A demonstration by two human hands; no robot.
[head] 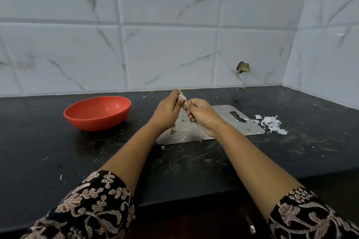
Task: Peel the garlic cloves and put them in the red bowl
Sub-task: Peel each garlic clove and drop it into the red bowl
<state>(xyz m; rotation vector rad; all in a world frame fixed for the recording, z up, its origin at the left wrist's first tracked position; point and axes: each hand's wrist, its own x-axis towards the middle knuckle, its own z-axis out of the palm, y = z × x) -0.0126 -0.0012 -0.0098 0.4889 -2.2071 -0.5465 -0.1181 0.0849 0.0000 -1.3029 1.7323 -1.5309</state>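
The left hand [167,111] grips the garlic [182,100] in curled fingers, held above the far edge of a flat, matte steel board [233,124]; the garlic stands roughly upright, its dry, stringy stalk pointing up past the fingertips; the right hand [200,112], fingers curled, pinches its lower right side with the thumb tip, seemingly at the skin; a smooth, round red bowl [97,112] sits well to the left on the black counter [58,151]; papery white peels [272,124] lie just beside the board's right edge.
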